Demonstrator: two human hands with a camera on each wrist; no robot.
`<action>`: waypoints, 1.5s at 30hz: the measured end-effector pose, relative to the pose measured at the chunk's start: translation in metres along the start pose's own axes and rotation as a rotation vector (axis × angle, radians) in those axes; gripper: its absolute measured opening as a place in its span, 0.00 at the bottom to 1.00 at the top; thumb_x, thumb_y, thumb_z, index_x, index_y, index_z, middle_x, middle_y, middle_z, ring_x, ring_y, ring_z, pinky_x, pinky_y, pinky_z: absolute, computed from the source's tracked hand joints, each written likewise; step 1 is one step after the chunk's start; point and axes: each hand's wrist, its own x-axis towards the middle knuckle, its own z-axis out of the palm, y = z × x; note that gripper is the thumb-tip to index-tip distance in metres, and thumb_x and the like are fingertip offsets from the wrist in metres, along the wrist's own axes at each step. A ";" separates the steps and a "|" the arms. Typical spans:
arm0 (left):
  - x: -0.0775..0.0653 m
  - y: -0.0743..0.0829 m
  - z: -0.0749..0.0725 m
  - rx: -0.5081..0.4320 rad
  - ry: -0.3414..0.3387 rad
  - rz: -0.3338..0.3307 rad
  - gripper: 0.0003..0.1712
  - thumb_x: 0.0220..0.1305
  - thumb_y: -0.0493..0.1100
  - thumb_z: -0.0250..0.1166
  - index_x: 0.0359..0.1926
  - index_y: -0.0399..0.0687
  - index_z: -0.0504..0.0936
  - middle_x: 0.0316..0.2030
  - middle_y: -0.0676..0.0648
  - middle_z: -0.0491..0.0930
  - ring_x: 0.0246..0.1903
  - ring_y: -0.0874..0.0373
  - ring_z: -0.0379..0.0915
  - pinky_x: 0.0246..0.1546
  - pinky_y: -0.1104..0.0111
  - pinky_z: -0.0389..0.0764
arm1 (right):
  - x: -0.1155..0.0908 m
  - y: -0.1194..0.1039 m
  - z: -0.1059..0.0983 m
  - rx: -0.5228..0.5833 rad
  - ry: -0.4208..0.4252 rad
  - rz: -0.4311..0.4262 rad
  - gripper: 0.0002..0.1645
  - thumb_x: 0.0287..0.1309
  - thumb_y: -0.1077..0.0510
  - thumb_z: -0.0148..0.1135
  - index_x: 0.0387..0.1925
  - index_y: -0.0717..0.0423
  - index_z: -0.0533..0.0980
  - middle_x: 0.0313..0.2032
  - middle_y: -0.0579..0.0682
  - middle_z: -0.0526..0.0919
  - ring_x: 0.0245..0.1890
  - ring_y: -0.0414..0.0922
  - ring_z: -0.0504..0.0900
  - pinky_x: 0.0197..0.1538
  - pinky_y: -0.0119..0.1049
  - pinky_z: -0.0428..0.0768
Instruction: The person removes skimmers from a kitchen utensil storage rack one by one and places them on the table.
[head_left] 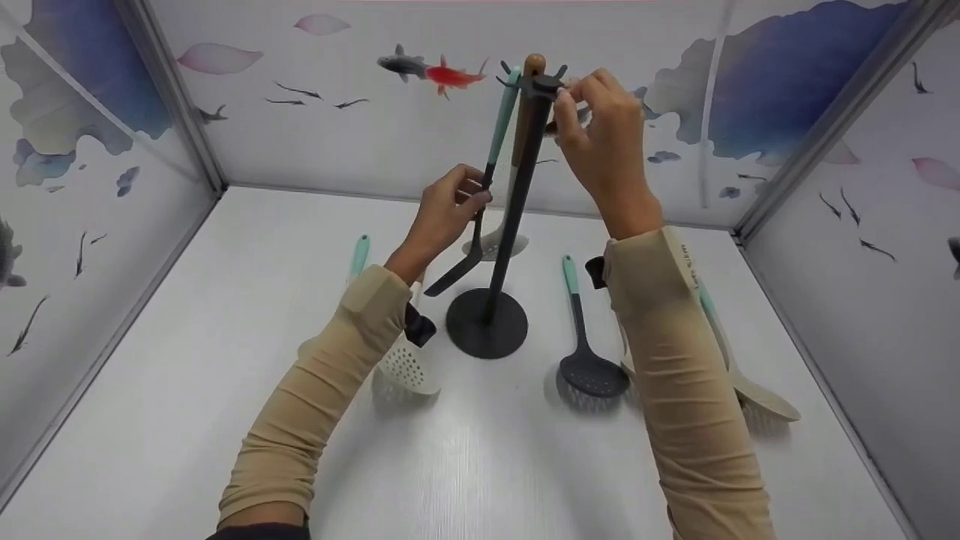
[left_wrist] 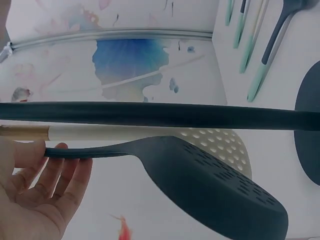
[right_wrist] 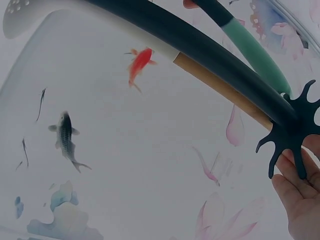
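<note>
A black utensil stand (head_left: 517, 195) with a round base rises mid-table, its ring of curved hooks (right_wrist: 295, 117) at the top. My left hand (head_left: 454, 202) pinches the dark shaft of a slotted turner (left_wrist: 215, 190). The turner's mint handle (right_wrist: 257, 60) reaches up to the hooks, on the left side of the post. My right hand (head_left: 604, 139) grips the hook ring from the right between thumb and fingers. Behind the post hangs a cream skimmer (left_wrist: 227, 145) with a wooden handle, its perforated head low.
On the white table lie a black slotted spoon (head_left: 595, 373), a cream skimmer (head_left: 405, 369) and a cream-headed utensil (head_left: 765, 397). A mint handle (head_left: 360, 255) shows beyond my left sleeve. Printed panels (head_left: 300, 150) wall the table at the back and sides.
</note>
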 end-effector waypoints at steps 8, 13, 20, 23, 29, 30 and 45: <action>0.002 0.002 -0.003 -0.005 0.006 -0.006 0.13 0.64 0.38 0.58 0.50 0.41 0.73 0.40 0.42 0.78 0.37 0.55 0.78 0.40 0.68 0.81 | -0.001 -0.001 0.004 -0.009 0.012 0.047 0.18 0.64 0.58 0.46 0.31 0.70 0.76 0.35 0.63 0.77 0.32 0.52 0.73 0.35 0.34 0.69; 0.003 0.004 -0.006 -0.018 0.013 -0.006 0.13 0.64 0.38 0.58 0.50 0.42 0.73 0.40 0.42 0.78 0.36 0.55 0.78 0.39 0.68 0.81 | -0.001 -0.002 0.006 -0.017 0.009 0.079 0.18 0.64 0.57 0.46 0.31 0.69 0.75 0.34 0.62 0.76 0.30 0.50 0.72 0.34 0.32 0.68; 0.002 0.004 -0.013 -0.014 0.056 -0.035 0.13 0.64 0.38 0.57 0.49 0.42 0.73 0.40 0.42 0.79 0.35 0.56 0.78 0.40 0.68 0.81 | -0.001 -0.004 0.008 0.000 0.022 0.109 0.16 0.63 0.59 0.47 0.31 0.68 0.75 0.34 0.61 0.75 0.29 0.48 0.70 0.33 0.31 0.67; 0.002 0.005 -0.018 -0.048 0.076 -0.036 0.12 0.64 0.37 0.57 0.49 0.40 0.73 0.39 0.40 0.79 0.35 0.53 0.78 0.40 0.67 0.81 | -0.001 -0.005 0.009 -0.003 0.020 0.121 0.15 0.63 0.59 0.47 0.32 0.68 0.75 0.34 0.61 0.75 0.30 0.48 0.71 0.34 0.31 0.68; 0.000 0.001 -0.037 -0.040 0.130 -0.067 0.12 0.65 0.37 0.57 0.49 0.41 0.74 0.38 0.41 0.80 0.36 0.55 0.78 0.40 0.67 0.81 | -0.002 -0.006 0.009 -0.013 0.005 0.145 0.16 0.63 0.58 0.46 0.32 0.67 0.75 0.34 0.60 0.74 0.30 0.48 0.71 0.34 0.31 0.69; -0.001 -0.001 -0.042 -0.031 0.137 -0.075 0.12 0.65 0.37 0.57 0.49 0.42 0.74 0.39 0.41 0.80 0.36 0.56 0.78 0.41 0.67 0.81 | -0.002 -0.006 0.009 -0.014 0.007 0.148 0.16 0.63 0.58 0.46 0.32 0.67 0.75 0.34 0.59 0.74 0.29 0.48 0.71 0.34 0.31 0.69; -0.035 -0.049 -0.126 0.162 0.226 -0.216 0.15 0.65 0.41 0.58 0.51 0.42 0.71 0.45 0.40 0.77 0.40 0.58 0.76 0.45 0.64 0.80 | -0.004 -0.003 0.009 0.003 0.036 0.119 0.16 0.63 0.58 0.46 0.33 0.67 0.74 0.32 0.59 0.71 0.28 0.43 0.65 0.32 0.30 0.65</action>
